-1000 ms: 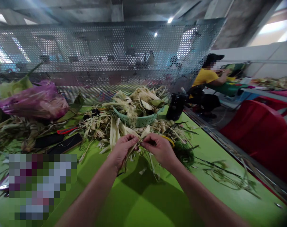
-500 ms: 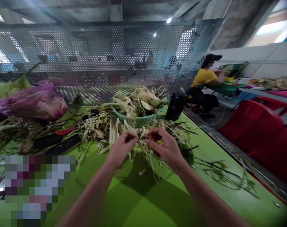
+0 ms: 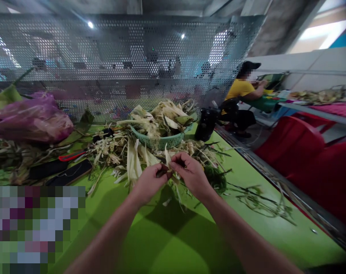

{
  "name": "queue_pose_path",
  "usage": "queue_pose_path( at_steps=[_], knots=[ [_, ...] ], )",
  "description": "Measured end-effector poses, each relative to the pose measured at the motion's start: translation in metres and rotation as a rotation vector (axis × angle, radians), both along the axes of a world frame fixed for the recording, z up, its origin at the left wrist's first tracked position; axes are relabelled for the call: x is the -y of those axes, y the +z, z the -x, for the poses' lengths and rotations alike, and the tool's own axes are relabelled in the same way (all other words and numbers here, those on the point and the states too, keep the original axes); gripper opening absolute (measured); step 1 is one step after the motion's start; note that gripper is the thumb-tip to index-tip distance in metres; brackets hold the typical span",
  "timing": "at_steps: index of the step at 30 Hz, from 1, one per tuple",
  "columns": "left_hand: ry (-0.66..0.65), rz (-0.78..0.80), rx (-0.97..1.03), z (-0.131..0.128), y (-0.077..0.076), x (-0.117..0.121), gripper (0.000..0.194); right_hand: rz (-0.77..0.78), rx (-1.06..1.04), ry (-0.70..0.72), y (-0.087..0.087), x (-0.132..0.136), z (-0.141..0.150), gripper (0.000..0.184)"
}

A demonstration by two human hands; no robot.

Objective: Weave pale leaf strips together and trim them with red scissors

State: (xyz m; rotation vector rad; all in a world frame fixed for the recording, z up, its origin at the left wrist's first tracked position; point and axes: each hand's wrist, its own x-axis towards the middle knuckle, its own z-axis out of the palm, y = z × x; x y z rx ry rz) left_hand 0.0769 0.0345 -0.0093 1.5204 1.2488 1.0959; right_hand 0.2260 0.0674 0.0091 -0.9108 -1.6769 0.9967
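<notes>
Over the green table (image 3: 104, 224), my left hand (image 3: 150, 182) pinches a pale corn husk strip (image 3: 167, 155) between thumb and fingers. My right hand (image 3: 190, 174) is closed on the same strip, its fingertips almost touching the left ones. One pointed end of the strip stands up between the hands, and a thin piece hangs below them. Behind the hands is a green plastic basket (image 3: 158, 142) heaped with dry husks (image 3: 169, 114). More long husk pieces (image 3: 133, 161) drape in front of it. A dark green bundle of strands (image 3: 217, 179) lies beside my right hand.
A black container (image 3: 206, 123) stands right of the basket. Red-handled scissors or cutters (image 3: 72, 155) and a dark flat block (image 3: 68, 173) lie left, near a purple plastic bag (image 3: 32, 120). Red chairs (image 3: 292, 140) and a seated person in yellow (image 3: 239, 89) are at right.
My hands have drawn closer together, and the right fingers have shifted left onto the strip. The whole view has turned slightly, so the scene sits further left and a little higher.
</notes>
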Motion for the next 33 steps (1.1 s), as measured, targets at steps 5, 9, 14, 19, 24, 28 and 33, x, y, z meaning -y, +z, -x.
queue_pose_path(
  at_steps=[5,9,14,19,24,28,33],
  knots=[
    [0.018,-0.079,-0.083,-0.002,0.004,0.003,0.009,0.053,-0.047,-0.041,-0.003,0.001,0.004,0.007],
    [-0.012,-0.098,-0.090,-0.003,0.005,0.005,0.009,0.081,-0.086,-0.046,-0.003,0.002,0.005,0.008],
    [-0.053,0.013,0.101,-0.003,0.004,0.003,0.017,0.072,-0.090,-0.040,-0.001,-0.003,0.001,0.008],
    [0.107,0.053,0.241,0.000,0.002,0.000,0.023,0.125,-0.060,0.056,0.000,-0.005,-0.004,0.023],
    [0.109,0.047,0.223,0.005,0.002,-0.002,0.021,0.133,-0.024,0.154,-0.005,-0.007,-0.004,0.019],
    [0.071,-0.002,0.039,0.008,0.007,-0.001,0.019,0.083,0.095,0.099,-0.003,-0.007,-0.006,0.016],
    [0.054,-0.029,-0.097,0.010,0.011,-0.002,0.019,-0.021,0.284,0.044,-0.002,-0.006,-0.006,0.023]
  ],
)
